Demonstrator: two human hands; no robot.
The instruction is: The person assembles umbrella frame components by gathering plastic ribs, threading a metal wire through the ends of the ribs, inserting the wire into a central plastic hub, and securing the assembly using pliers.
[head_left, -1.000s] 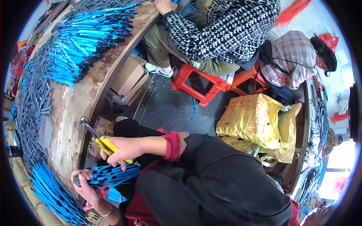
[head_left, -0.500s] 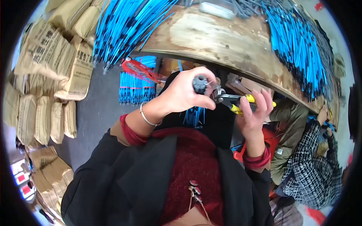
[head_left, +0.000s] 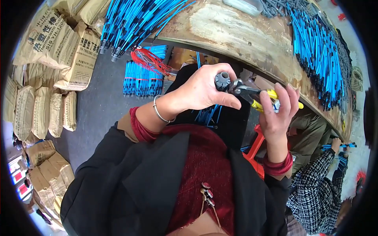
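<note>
My left hand (head_left: 204,88) curls around a dark grey, hollow plastic fitting (head_left: 223,80) with a ribbed end, which points up between thumb and fingers. In my right hand (head_left: 277,114) are pliers (head_left: 247,90) with yellow handles, gripped with the fingers bent around them. The metal jaws lie right beside the fitting, near my left thumb; whether they bite on anything cannot be made out. Below my left hand, several blue rods (head_left: 210,116) show over my dark lap. Whether one of them joins the fitting is hidden by the hand.
A wooden table (head_left: 220,29) ahead bears blue rods (head_left: 136,19) at left, more blue rods (head_left: 315,59) at right, and a clear tray (head_left: 245,5). Red strands (head_left: 149,61) hang at its edge. Paper sacks (head_left: 51,43) stand left; a co-worker's checked sleeve (head_left: 315,177) is at right.
Both hands, with the fitting and pliers, sit a little farther right in view. The whole scene has shifted slightly. The co-worker's hands at right have moved and now hold blue rods.
</note>
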